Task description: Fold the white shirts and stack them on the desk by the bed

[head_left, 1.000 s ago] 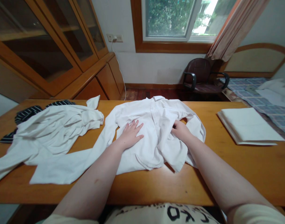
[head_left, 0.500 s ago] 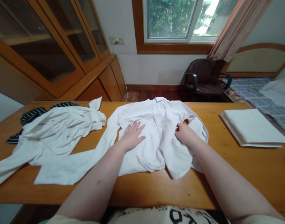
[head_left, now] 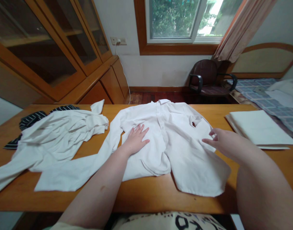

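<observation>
A white button-up shirt (head_left: 192,159) lies on the wooden table, its collar toward the far edge. My left hand (head_left: 137,139) rests flat on its left half, fingers spread. Over the shirt's right edge, near the sleeve there, is my right hand (head_left: 222,139); its thumb and fingers are apart with nothing visible between them. The right front panel is spread out toward the near right, and part of the right sleeve is covered by it. The left sleeve stretches down toward the near left.
Another white garment (head_left: 62,137) lies crumpled at the left, beside dark striped cloth (head_left: 32,119). A folded white stack (head_left: 261,127) sits at the table's right. Beyond the wooden table (head_left: 146,198) stand a chair (head_left: 206,76), a cabinet (head_left: 89,86) and a bed (head_left: 264,92).
My right hand has moved right and let go of the shirt's right front panel, which is now spread wider and flatter to the right. My left hand has stayed in place.
</observation>
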`<state>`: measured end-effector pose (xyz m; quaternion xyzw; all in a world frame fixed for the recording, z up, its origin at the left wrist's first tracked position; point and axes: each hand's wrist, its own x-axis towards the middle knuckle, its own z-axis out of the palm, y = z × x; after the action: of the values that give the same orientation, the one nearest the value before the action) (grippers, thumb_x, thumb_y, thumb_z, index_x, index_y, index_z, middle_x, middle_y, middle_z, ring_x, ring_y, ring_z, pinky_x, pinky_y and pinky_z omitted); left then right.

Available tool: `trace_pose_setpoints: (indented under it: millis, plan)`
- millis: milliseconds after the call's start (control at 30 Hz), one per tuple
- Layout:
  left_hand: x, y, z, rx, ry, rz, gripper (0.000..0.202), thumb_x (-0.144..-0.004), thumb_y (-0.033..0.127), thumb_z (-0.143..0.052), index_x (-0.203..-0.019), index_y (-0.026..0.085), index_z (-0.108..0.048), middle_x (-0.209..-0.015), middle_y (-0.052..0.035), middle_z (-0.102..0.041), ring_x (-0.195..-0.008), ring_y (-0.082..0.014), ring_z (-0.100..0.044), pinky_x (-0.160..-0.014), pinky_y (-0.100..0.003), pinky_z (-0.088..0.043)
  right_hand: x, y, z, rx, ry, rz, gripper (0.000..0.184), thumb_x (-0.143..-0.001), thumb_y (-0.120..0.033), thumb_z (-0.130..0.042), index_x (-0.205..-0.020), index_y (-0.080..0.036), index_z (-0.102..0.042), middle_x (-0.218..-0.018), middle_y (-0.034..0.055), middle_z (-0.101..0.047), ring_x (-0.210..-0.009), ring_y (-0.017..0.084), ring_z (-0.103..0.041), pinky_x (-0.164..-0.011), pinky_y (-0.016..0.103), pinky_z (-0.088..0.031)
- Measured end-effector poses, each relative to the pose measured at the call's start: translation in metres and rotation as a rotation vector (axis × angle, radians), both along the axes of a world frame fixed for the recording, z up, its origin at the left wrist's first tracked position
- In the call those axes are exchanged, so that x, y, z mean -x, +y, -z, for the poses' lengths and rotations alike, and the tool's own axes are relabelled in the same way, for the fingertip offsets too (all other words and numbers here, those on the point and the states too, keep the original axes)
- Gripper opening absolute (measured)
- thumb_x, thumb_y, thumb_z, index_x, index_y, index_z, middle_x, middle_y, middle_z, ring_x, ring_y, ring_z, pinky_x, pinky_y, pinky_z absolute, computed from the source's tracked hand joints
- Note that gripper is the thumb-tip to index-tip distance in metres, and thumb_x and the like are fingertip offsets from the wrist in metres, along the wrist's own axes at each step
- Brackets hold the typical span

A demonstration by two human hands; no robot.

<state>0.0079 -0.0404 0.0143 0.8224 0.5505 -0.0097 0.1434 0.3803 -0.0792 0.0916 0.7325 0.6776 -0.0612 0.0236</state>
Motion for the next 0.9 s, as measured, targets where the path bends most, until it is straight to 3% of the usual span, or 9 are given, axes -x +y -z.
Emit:
trace_pose_setpoints:
  millis: [100,200,300,400,600,900]
  plan:
    - [0.000,0.000,0.003,-0.023,-0.003,-0.008,0.062,-0.092,0.047,-0.039,-0.147,0.020,-0.032,-0.157,-0.0113,-0.017,-0.145,-0.0250,-0.009,-0.116,-0.047,-0.009,0.024,0.011,0.010,-0.054,0.047,-0.087,0.052,-0.082,-0.056,-0.051,-0.117,-0.018,-0.061,-0.113,0.0188,-0.065,-0.098,0.033,-0.063,-0.078,0.043,-0.049]
    - [0.000,-0.001,0.006,-0.052,-0.013,-0.010,0.060,-0.092,0.046,-0.038,-0.146,0.021,-0.033,-0.156,-0.0111,-0.019,-0.145,-0.0251,-0.010,-0.116,-0.048,-0.010,0.052,0.022,0.037,0.054,0.165,-0.313,0.062,-0.085,-0.052,-0.049,-0.137,-0.017,-0.046,-0.143,0.0165,-0.044,-0.129,0.031,-0.044,-0.101,0.041,-0.039]
    - [0.001,0.000,0.008,-0.072,-0.016,-0.004,0.060,-0.092,0.047,-0.039,-0.146,0.021,-0.033,-0.156,-0.0112,-0.019,-0.145,-0.0251,-0.011,-0.116,-0.048,-0.011,0.067,0.027,0.068,0.089,0.087,-0.313,0.077,-0.086,-0.058,-0.045,-0.147,-0.014,-0.031,-0.155,0.0168,-0.022,-0.142,0.034,-0.019,-0.111,0.054,-0.021]
    - [0.001,0.004,0.010,-0.094,0.002,-0.017,0.061,-0.092,0.049,-0.038,-0.146,0.022,-0.033,-0.156,-0.0101,-0.021,-0.145,-0.0240,-0.013,-0.116,-0.047,-0.011,0.068,0.033,0.087,0.025,0.042,-0.285,0.081,-0.087,-0.064,-0.034,-0.150,-0.015,-0.022,-0.156,0.0157,-0.014,-0.144,0.032,-0.011,-0.111,0.060,-0.010]
    - [0.004,0.026,0.014,-0.169,0.048,-0.078,0.061,-0.092,0.051,-0.036,-0.146,0.023,-0.033,-0.155,-0.0097,-0.023,-0.144,-0.0243,-0.017,-0.115,-0.046,-0.013,0.053,0.057,0.090,-0.025,0.043,-0.233,0.079,-0.088,-0.064,-0.032,-0.150,-0.015,-0.023,-0.157,0.0147,-0.015,-0.144,0.030,-0.012,-0.111,0.060,-0.012]
    - [0.009,0.086,0.012,-0.175,0.055,0.020,0.060,-0.093,0.051,-0.034,-0.147,0.025,-0.032,-0.156,-0.0071,-0.023,-0.144,-0.0221,-0.018,-0.115,-0.043,-0.013,0.039,0.100,0.088,-0.022,0.054,-0.249,0.078,-0.088,-0.065,-0.031,-0.149,-0.018,-0.024,-0.157,0.0124,-0.016,-0.144,0.028,-0.013,-0.112,0.057,-0.010]
